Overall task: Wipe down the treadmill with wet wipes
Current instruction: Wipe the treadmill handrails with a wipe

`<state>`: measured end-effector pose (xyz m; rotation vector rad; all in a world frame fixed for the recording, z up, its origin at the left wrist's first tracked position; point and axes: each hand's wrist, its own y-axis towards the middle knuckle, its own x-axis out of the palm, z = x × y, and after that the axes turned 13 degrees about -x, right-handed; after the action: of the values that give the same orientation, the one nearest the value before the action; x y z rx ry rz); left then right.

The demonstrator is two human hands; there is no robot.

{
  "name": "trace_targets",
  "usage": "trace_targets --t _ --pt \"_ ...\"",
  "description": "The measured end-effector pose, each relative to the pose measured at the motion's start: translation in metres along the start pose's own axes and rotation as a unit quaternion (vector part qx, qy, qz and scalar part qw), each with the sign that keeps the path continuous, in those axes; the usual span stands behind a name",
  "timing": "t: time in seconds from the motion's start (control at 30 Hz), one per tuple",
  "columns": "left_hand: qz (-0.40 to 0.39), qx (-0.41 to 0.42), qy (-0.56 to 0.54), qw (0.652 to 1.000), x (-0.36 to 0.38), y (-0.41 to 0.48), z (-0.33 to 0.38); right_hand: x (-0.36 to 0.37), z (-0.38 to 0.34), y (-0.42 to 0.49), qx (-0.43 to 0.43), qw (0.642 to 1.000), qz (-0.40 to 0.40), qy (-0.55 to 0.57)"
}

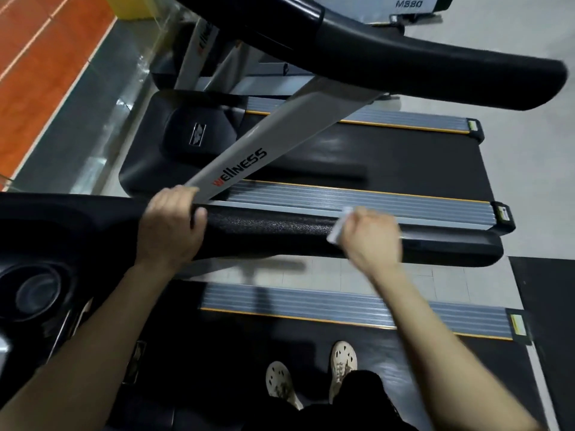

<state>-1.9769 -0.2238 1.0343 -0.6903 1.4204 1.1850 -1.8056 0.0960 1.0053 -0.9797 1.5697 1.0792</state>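
Gripping the near black handrail [280, 236], our left hand [169, 228] curls over its console end, while our right hand [375, 237] clutches the wet wipe [339, 224] against the handrail's top, nearer its free end. We judge the wipe limp, light and slick, so it is best held bunched under the fingers.

A neighbouring treadmill [389, 157] stands on the far side, with a black belt and 2 grey ribbed side rails edged in yellow. Its grey upright [236, 169] reads WELLNESS. Far left: an orange floor [46, 73] with white lines, bordered by a glass panel [124, 88]. Far right: a machine [404, 7] marked MS80. Near centre: 2 pale perforated shoes [280, 384].
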Motion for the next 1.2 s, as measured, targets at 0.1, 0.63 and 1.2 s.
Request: trace_targets --t 0.1,0.63,1.2 --pt "-0.052 0.057 -0.011 0.997 0.001 -0.016 0.057 0.010 -0.111 0.033 -0.121 0.987 -0.024 0.102" --pt "-0.141 0.029 0.190 0.971 0.041 -0.044 0.119 0.024 -0.012 -0.013 -0.081 0.991 0.064 0.082" --pt "-0.129 0.069 0.107 0.983 0.049 -0.041 0.178 0.011 0.008 -0.017 -0.111 0.987 0.075 0.091"
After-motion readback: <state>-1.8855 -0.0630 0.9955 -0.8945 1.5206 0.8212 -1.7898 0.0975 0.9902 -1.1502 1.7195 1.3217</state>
